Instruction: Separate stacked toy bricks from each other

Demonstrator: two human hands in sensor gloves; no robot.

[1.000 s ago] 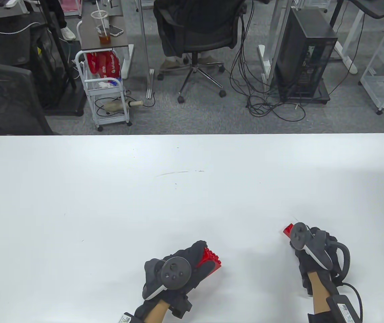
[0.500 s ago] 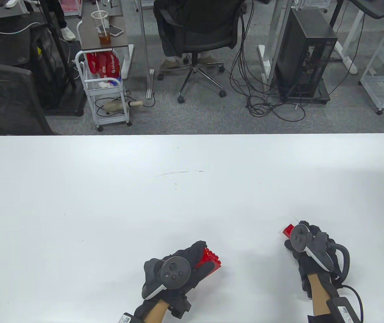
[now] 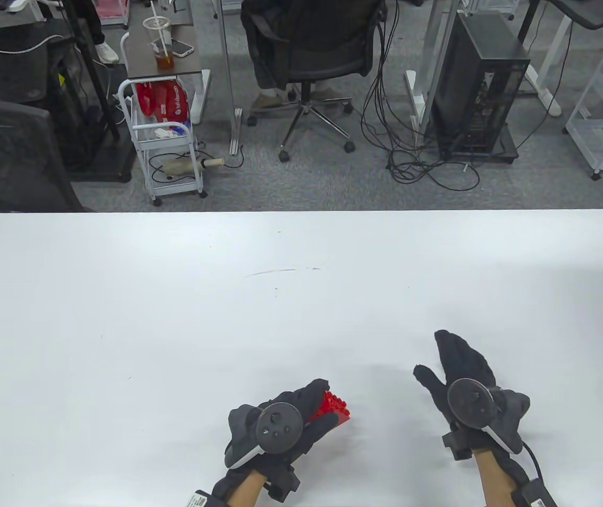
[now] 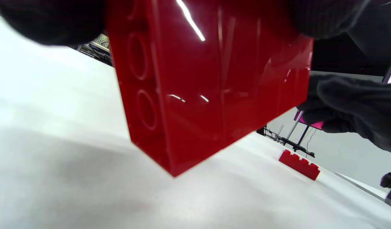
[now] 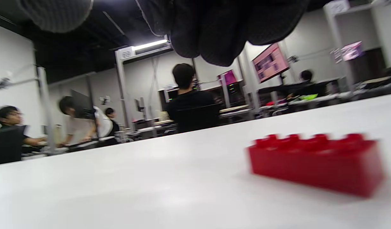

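My left hand [image 3: 316, 405] grips a red studded brick [image 3: 335, 408] just above the white table [image 3: 280, 296] near its front edge. It fills the left wrist view [image 4: 211, 89] with its hollow underside to the left. My right hand [image 3: 435, 355] is open, fingers spread, and holds nothing. A second red brick lies loose on the table: it shows in the right wrist view [image 5: 316, 163] below my fingers [image 5: 220, 28], and small in the left wrist view [image 4: 299, 164]. In the table view my right hand hides it.
Beyond the table's far edge stand an office chair [image 3: 312, 53], a white cart [image 3: 167, 142] and a black PC tower [image 3: 478, 90] with loose cables on the floor.
My right hand has let go of the second red brick, opened its fingers and drawn back over it. The left hand with its brick has barely moved.
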